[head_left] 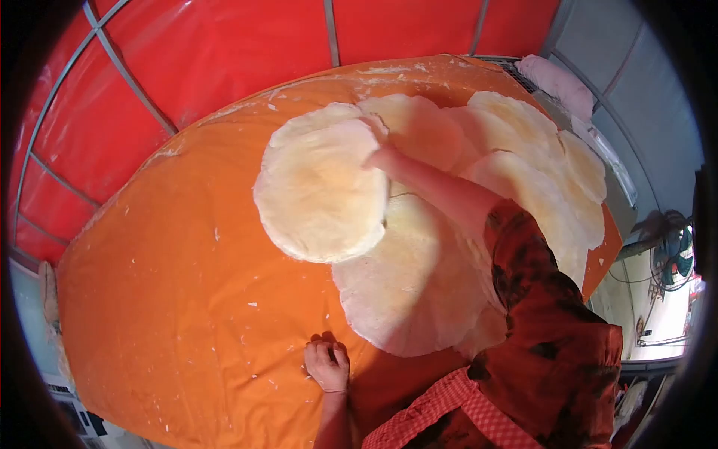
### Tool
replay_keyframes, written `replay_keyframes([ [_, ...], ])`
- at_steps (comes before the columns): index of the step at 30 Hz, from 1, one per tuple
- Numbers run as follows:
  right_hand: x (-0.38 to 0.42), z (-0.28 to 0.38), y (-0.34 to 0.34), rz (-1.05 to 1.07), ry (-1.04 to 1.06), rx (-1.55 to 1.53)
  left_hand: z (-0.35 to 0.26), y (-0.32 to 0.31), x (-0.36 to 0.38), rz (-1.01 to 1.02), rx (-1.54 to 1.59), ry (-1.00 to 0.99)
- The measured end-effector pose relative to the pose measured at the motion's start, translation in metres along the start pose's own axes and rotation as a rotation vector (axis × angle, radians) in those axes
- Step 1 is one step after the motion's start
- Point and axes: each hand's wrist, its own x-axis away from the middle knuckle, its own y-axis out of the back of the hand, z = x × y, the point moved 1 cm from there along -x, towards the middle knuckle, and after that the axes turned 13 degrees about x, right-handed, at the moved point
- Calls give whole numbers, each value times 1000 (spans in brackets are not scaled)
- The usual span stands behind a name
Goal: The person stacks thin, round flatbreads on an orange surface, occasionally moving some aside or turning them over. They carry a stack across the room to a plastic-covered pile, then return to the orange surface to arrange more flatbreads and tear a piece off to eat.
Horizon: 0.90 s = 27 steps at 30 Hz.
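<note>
Round, pale flatbreads lie overlapping on an orange cloth [187,262]. My right hand [380,156] reaches across to the right edge of the upper left flatbread [321,187], its fingers closed at that edge and partly hidden. Beneath and beside that round lies a wider flatbread [407,292], partly shaded by my arm. More overlapping flatbreads [516,123] spread toward the upper right. Near the front edge of the cloth, my left hand [327,364] rests with its fingers curled down; whether it grips anything is hidden.
Red panels with metal bars [333,34] stand behind the cloth. A pink-white bundle [557,84] lies at the upper right corner. A fan [673,254] stands at the far right. White crumbs dot the cloth.
</note>
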Motion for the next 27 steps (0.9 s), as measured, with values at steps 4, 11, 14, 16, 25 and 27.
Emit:
replay_keyframes([
  [4, -78, 83, -44, 365, 241, -201, 0, -4, 1, -33, -14, -35],
  [11, -150, 127, 7, 435, -76, -367, 1, -5, 0, -31, -35, -14],
  [14, -144, 41, 14, 294, 77, -225, 3, -5, 0, -13, -25, -2],
  [16, -151, -31, 11, 140, 50, -145, 5, -5, 0, -11, -31, -16],
  [25, -139, -142, 11, -284, -316, 426, 15, -12, 2, -19, -22, -72],
  [27, -134, -131, 14, -89, -291, 32, 14, -10, 1, -6, -33, -60],
])
